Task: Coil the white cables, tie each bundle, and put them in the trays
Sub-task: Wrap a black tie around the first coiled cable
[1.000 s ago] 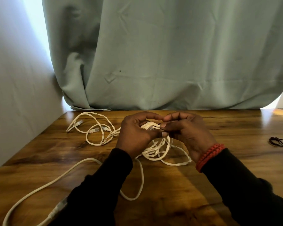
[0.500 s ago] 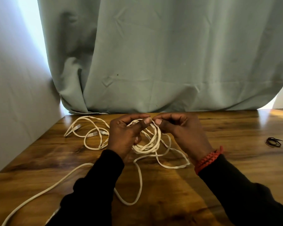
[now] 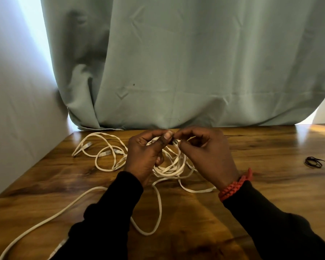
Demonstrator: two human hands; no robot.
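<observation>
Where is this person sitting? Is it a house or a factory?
Probably a room in a house, not a factory: a wooden table stands against a pale green curtain with daylight at its edges, and only white cables lie on it.

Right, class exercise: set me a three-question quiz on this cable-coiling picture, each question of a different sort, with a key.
1. True or false: the left hand and right hand both grip the coil of white cable.
2. Which lies on the table far to the right? A) a tray B) a black tie C) scissors
3. Fill in: the wristband on the right wrist is ____.

Key: 1 true; 2 B; 3 red.
</observation>
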